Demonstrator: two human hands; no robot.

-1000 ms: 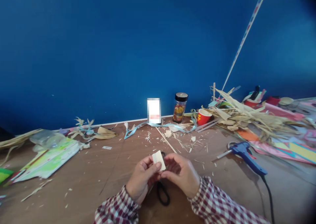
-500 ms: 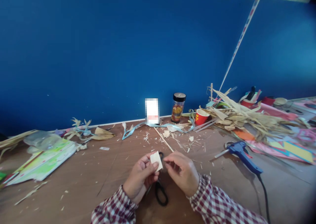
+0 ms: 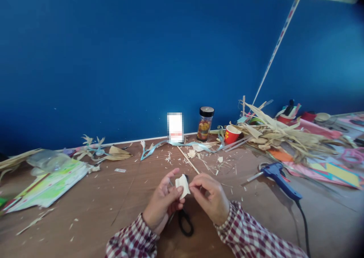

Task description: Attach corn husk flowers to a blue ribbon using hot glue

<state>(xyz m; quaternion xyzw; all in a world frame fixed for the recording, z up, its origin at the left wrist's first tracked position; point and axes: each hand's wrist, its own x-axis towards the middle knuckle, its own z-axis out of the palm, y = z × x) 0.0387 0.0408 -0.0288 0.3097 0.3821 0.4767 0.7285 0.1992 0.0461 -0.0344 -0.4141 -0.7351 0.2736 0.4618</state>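
A small cream piece of dried husk (image 3: pixel 182 185) is held between both hands above the brown table (image 3: pixel 113 205). My left hand (image 3: pixel 163 202) pinches its lower left side with thumb and fingers, the index finger lifted. My right hand (image 3: pixel 211 199) pinches its right edge with closed fingertips. Black scissors (image 3: pixel 185 221) lie on the table under my hands, partly hidden by them. Both sleeves are red and white checked.
A blue glue gun (image 3: pixel 280 176) with a black cord lies to the right. A heap of dried husks (image 3: pixel 284 136), a red cup (image 3: pixel 231 134) and a black-lidded jar (image 3: pixel 205 124) stand by the blue wall. Printed paper sheets (image 3: pixel 48 186) lie at left. Husk scraps litter the middle.
The husk piece has been bent and curled between my fingers. My left index finger has lifted off it. The hands stay in the same place.
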